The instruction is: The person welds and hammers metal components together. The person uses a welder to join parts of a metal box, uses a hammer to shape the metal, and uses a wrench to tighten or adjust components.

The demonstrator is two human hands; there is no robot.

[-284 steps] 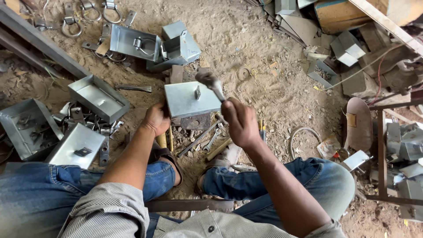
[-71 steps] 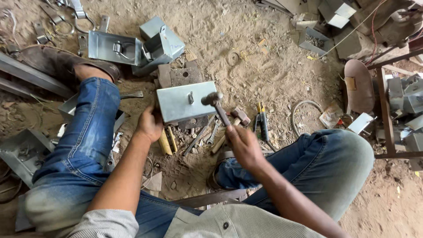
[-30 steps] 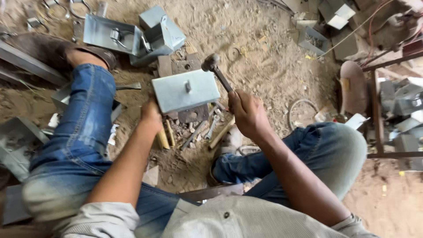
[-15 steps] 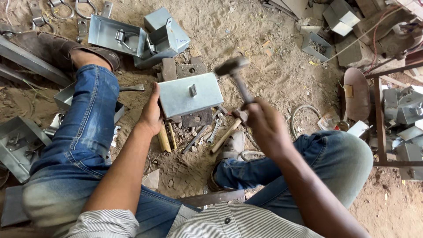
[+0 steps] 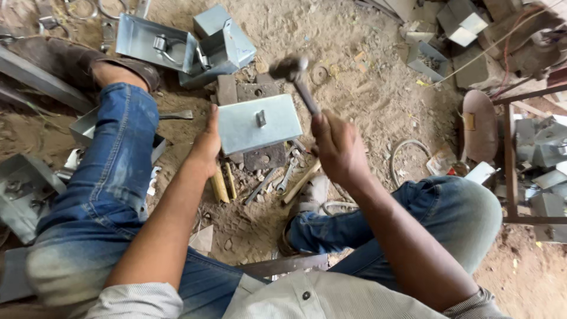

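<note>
While seated on sandy ground with both denim-clad knees spread, working over a small galvanised sheet-metal box (image 5: 260, 123). Nearest the camera, a pale striped shirt, then two bare forearms reaching forward. Left hand (image 5: 207, 145) laid flat and unclenched against the box's left edge, fingers extended along it, steadying. Right hand (image 5: 336, 149) clenched round the handle of a hammer (image 5: 298, 82), raised clear of the box, blurred head up and to the left above the box's upper right corner, handle slanting down and right into the fist.

Box resting between the hands on dark steel blocks, its long axis running left to right and tilted slightly, flat face up, a small metal tab standing near its middle.

Just below the box, a scatter of loose tools on the sand: a wooden-handled tool (image 5: 300, 182), a spanner (image 5: 285, 177), a yellow-handled piece (image 5: 219, 184) beside the left wrist. Left of the hand, a flat chisel (image 5: 175, 114) lying partly behind the raised left knee.

Beyond the box, more grey metal boxes (image 5: 221, 46) with ring latches, piled just past a dark shoe (image 5: 77, 59). Farther right, further folded sheet-metal pieces (image 5: 463, 20) and a rusty steel frame (image 5: 511, 153).
</note>
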